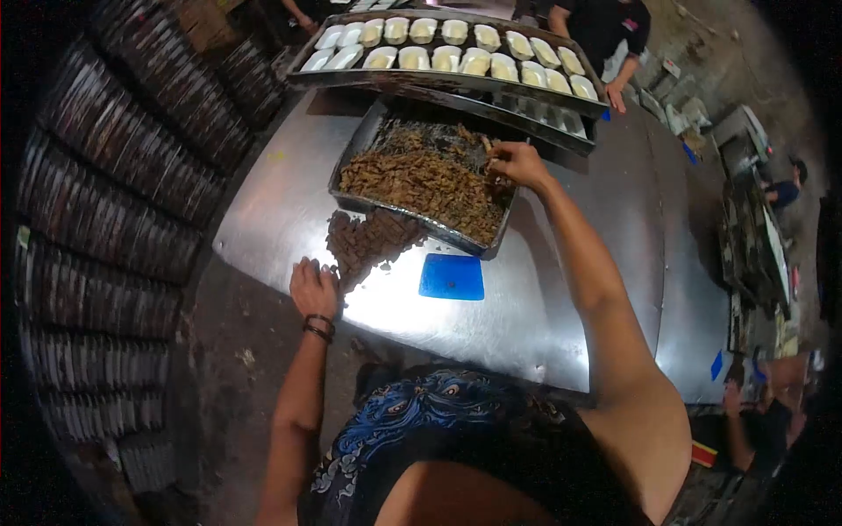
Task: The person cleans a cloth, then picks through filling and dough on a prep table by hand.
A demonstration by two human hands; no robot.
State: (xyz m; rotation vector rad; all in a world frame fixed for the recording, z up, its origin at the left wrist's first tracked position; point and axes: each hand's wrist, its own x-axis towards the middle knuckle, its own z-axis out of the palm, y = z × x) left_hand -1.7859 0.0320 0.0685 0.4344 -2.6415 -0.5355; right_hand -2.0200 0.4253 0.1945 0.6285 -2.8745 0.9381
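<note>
A deep metal tray (443, 230) holds a heap of crumbly brown pieces (412, 180). My right hand (519, 165) is at the tray's right side, fingers closed in a pinch; what they grip is too small to make out. Spilling from the tray's front left corner, a pile of darker brown chunks (373, 241) lies on the metal table (526, 298). Beside this pile, at the table's front edge, my left hand (314, 287) rests with its fingers somewhat apart, holding nothing visible. A flat blue plastic sheet (452, 277) lies in front of the tray.
Behind the tray, a large baking tray (421, 81) carries rows of white oval cups with pale contents, stacked over another tray. Racks of stacked dark trays (105, 228) line the left. Co-workers stand across the table (610, 35) and at the lower right (745, 430).
</note>
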